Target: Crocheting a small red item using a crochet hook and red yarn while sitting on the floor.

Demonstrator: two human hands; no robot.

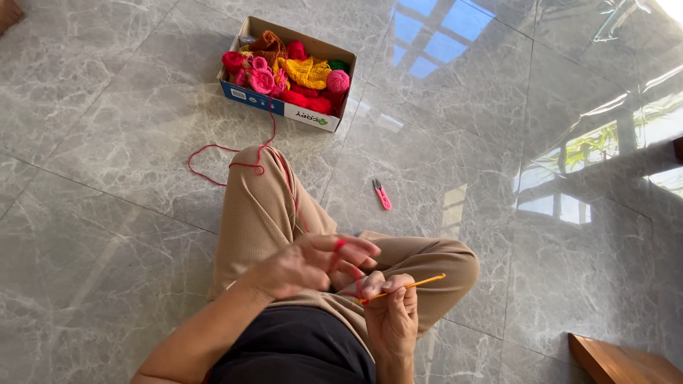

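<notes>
Red yarn is wound on one hand and a crochet hook is gripped in the other, low in the centre of the frame.

The left hand (306,264) is held half open, its fingers spread, with the red yarn (340,244) looped around a finger. The right hand (393,313) is closed on the orange crochet hook (409,286), whose long axis runs left to right, its working end touching the yarn between the hands. The strand trails up over the knee to a cardboard box (281,105) of yarn balls at upper centre. Pink snips (382,193) lie on the glossy grey tiled floor (107,142), right of the knee.
</notes>
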